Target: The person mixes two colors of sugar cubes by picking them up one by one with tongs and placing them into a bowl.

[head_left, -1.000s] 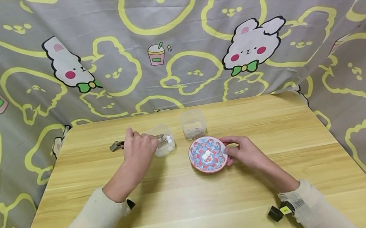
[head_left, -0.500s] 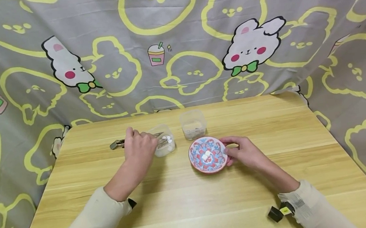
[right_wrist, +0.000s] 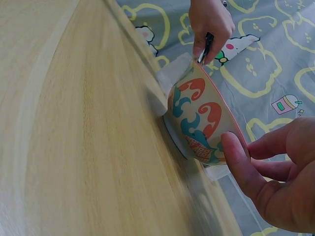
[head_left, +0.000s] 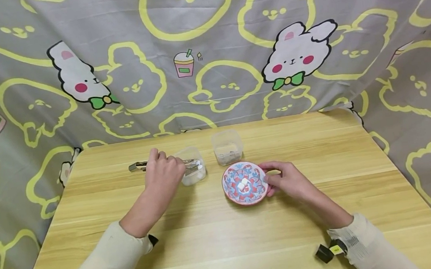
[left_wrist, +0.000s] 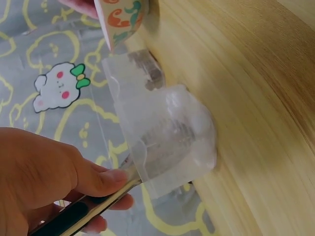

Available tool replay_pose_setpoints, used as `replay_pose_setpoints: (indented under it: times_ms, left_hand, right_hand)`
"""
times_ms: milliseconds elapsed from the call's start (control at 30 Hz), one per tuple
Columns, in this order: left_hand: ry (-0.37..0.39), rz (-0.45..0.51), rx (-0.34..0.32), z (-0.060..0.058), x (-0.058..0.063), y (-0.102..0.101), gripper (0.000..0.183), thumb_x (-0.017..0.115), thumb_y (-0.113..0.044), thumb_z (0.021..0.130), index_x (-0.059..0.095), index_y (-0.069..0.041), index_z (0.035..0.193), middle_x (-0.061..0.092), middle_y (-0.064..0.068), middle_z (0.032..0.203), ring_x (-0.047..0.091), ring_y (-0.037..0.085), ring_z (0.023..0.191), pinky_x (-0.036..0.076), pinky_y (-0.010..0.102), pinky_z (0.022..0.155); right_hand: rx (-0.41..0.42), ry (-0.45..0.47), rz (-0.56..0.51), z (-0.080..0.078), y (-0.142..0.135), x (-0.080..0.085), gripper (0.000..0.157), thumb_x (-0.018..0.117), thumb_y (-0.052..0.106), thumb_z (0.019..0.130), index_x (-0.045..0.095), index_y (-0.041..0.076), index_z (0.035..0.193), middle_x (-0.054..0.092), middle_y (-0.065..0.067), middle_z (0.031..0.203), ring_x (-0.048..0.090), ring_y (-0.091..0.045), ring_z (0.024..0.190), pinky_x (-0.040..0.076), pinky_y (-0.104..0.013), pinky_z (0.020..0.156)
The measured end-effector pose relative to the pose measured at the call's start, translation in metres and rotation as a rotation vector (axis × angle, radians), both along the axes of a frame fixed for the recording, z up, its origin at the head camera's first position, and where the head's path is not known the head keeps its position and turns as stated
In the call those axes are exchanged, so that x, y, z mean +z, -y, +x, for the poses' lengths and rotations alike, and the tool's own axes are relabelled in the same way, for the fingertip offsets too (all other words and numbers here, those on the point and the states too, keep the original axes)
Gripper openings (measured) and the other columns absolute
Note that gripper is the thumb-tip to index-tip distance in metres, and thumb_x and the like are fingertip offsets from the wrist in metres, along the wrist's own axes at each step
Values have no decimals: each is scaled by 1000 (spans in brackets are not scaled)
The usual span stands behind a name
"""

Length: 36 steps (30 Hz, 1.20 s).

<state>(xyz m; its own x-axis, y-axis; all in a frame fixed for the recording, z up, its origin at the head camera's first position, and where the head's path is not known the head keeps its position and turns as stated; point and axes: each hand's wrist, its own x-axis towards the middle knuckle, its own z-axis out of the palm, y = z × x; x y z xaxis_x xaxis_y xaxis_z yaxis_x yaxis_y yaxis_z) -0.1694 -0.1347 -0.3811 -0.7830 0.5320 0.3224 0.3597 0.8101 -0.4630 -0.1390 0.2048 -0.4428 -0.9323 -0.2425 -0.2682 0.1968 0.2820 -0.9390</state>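
Note:
My left hand (head_left: 164, 172) grips a pair of metal tongs (left_wrist: 106, 202) with dark handle grips. The far end of the tongs reaches into a clear plastic container (head_left: 193, 178) holding several white pieces (left_wrist: 199, 130). In the left wrist view the tips show only blurrily through the container wall, so whether they hold a piece is hard to tell. My right hand (head_left: 287, 179) pinches the rim of a patterned bowl (right_wrist: 202, 123) between thumb and fingers. White cubes (head_left: 243, 184) lie at the bottom of this red and blue bowl.
A second clear container (head_left: 227, 148) stands behind the bowl, with small dark contents that are hard to make out. The wooden table (head_left: 220, 249) meets a grey patterned curtain (head_left: 223, 31) along its back edge.
The tongs have shifted slightly inside the container, and their handle end has risen a little. The bowl and my right hand stay in place.

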Motion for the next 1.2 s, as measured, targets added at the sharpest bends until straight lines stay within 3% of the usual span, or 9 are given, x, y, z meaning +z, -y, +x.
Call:
replay_pose_setpoints:
  times_ms: [333, 500, 633, 867, 1200]
  left_hand:
    - [-33, 1, -38, -2, -3, 5, 31, 62, 17, 75, 60, -11, 60, 49, 1, 52, 38, 18, 53, 33, 36, 72]
    - [-90, 29, -69, -2, -6, 13, 34, 59, 19, 72, 54, -11, 58, 43, 1, 51, 31, 18, 54, 32, 35, 68]
    - [-148, 63, -118, -3, -9, 18, 34, 53, 21, 74, 54, -10, 58, 41, 1, 51, 31, 18, 53, 32, 34, 65]
    - [-236, 117, -173, -1, -11, 24, 46, 29, 18, 86, 60, -7, 63, 51, 4, 54, 44, 20, 51, 24, 29, 59]
    - [-243, 114, -183, 0, -13, 36, 44, 24, 17, 91, 55, -6, 69, 44, 2, 56, 41, 19, 53, 19, 27, 56]
  right_hand:
    - [6, -14, 10, 0, 0, 0, 46, 57, 1, 101, 51, -8, 146, 57, -32, 141, 71, -18, 71, 64, -34, 68]
    - [10, -16, 15, 0, 0, 0, 46, 57, 1, 101, 51, -8, 146, 57, -32, 141, 72, -17, 70, 63, -33, 68]
    - [10, -13, 21, 0, 0, 1, 46, 58, 2, 101, 51, -7, 146, 56, -31, 142, 72, -18, 71, 64, -34, 69]
    - [10, -11, 23, 0, -1, 3, 46, 58, 3, 101, 51, -7, 146, 55, -30, 145, 73, -19, 72, 64, -35, 69]
    - [8, -12, 16, 0, -1, 0, 46, 58, 2, 101, 51, -7, 146, 54, -31, 144, 72, -18, 72, 64, -35, 69]
